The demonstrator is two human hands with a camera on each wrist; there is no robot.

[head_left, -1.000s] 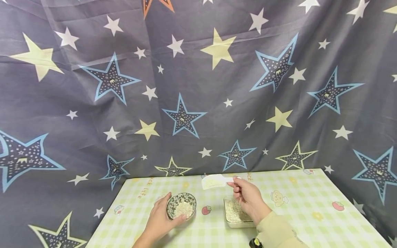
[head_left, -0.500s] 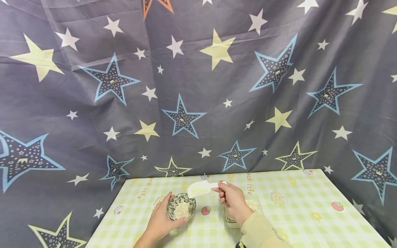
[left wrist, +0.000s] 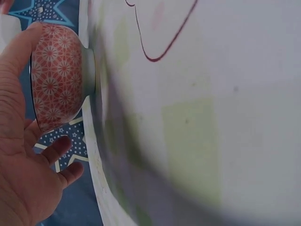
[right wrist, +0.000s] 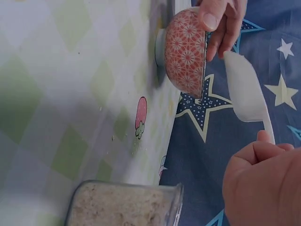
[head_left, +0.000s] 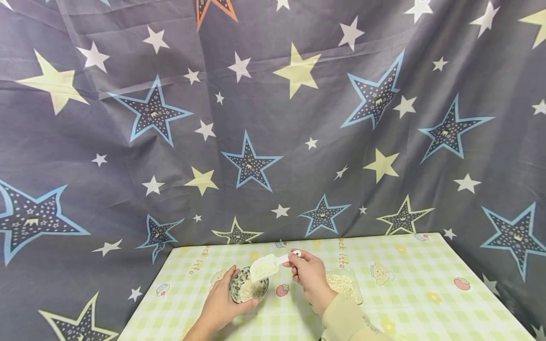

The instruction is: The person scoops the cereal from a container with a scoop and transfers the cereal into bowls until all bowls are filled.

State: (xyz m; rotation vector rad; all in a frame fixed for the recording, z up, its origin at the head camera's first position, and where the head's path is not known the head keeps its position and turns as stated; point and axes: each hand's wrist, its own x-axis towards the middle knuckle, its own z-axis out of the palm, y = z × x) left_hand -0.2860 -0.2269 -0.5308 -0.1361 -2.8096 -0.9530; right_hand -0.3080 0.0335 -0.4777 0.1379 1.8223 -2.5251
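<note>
A small bowl [head_left: 236, 284], green-patterned inside and red-flowered outside [left wrist: 56, 75], holds pale oat flakes [head_left: 245, 292]. My left hand [head_left: 222, 300] grips it, thumb on the near side of the rim and fingers around the far side. The bowl's foot is at the tablecloth. My right hand [head_left: 311, 279] pinches the handle of a white scoop [head_left: 264, 267]. Pale flakes show in the scoop, whose front edge overlaps the bowl's right rim in the head view. In the right wrist view the scoop [right wrist: 245, 89] is above the bowl [right wrist: 186, 54].
A clear rectangular container [head_left: 358, 289] of oat flakes stands right of the bowl, partly hidden by my right forearm. A few crumbs lie on the checked tablecloth [head_left: 422, 303]. A star-patterned curtain [head_left: 273, 109] hangs behind the table.
My right hand has carried the scoop left and down, from above the container to over the bowl's rim, its front tipping lower. My left hand and the bowl have stayed nearly still.
</note>
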